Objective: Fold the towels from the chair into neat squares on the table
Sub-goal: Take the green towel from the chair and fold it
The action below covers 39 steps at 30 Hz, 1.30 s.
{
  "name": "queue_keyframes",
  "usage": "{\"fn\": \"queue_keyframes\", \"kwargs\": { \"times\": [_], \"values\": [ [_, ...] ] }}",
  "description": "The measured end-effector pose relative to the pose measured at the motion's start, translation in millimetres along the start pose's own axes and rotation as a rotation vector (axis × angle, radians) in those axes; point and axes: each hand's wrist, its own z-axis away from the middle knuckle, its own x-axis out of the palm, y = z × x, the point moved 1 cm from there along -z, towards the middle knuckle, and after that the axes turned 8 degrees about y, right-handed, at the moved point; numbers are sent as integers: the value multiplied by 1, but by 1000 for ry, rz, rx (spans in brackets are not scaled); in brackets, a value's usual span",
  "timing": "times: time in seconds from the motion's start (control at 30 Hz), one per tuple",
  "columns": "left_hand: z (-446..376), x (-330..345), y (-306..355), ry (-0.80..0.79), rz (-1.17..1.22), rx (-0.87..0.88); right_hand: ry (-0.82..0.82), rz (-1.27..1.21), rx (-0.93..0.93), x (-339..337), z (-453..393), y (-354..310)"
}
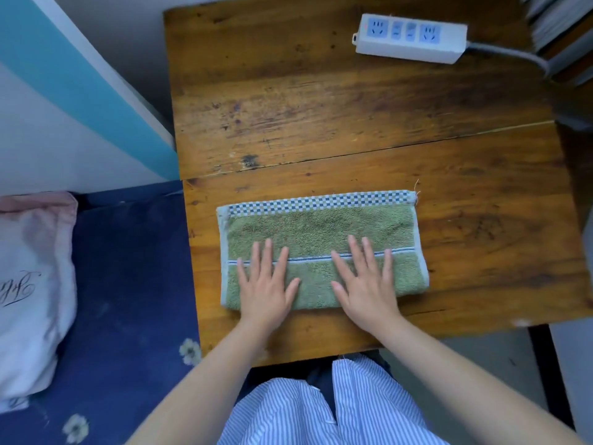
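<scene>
Lying flat in the lower middle of the frame, on the near part of the wooden table (353, 130): a green towel (317, 229), folded into a long rectangle, long side running left to right. Checkered blue-and-white band along its far edge, thin blue-and-white stripe crossing its middle, pale binding down the short sides, a loose thread at the upper right corner. Pressed palm-down on the towel's near half: left hand (264, 284) toward the left end, right hand (369, 284) just right of center, both fully spread with fingers splayed and pointing up-frame, gripping nothing, only resting flat on the cloth, heels of the palms at the near folded edge. Hands apart, a strip of green showing between the thumbs. In the upper right of the frame, well apart from the towel: a white power strip (410, 38) with a grey cord leading off to the right edge. To the left of the table: dark blue fabric with pale flowers (128, 284), and at the left edge a pale pink pillow (32, 284) with dark script. At the bottom center: a blue-and-white striped shirt (305, 412) between the bare forearms.
</scene>
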Motion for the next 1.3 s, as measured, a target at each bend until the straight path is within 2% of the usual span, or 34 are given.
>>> {"fn": "queue_keyframes", "kwargs": {
  "times": [0.07,0.23,0.3,0.47,0.57,0.7,0.83,0.93,1.17,1.3],
  "values": [
    [5,6,-11,-63,-30,-65,-55,3,31,7,6,7],
    [14,-1,-31,-66,25,-260,-53,-28,190,4,6,36],
    [15,-2,-35,-57,9,-272,-86,-84,273,1,9,48],
    [14,-13,-21,-34,69,-322,-50,-246,458,-6,19,66],
    [-1,-29,7,66,111,-219,47,-334,603,-15,21,64],
    [-27,-35,47,68,87,32,23,-360,715,-15,24,52],
    [-38,-17,54,-19,17,0,28,-405,813,-11,25,52],
    [-41,-15,53,-21,6,3,49,-442,899,-11,19,48],
    [-39,-17,46,27,46,42,57,-570,858,-30,7,48],
    [-27,-21,19,122,121,-16,156,-774,703,-61,1,33]
  ]
}}
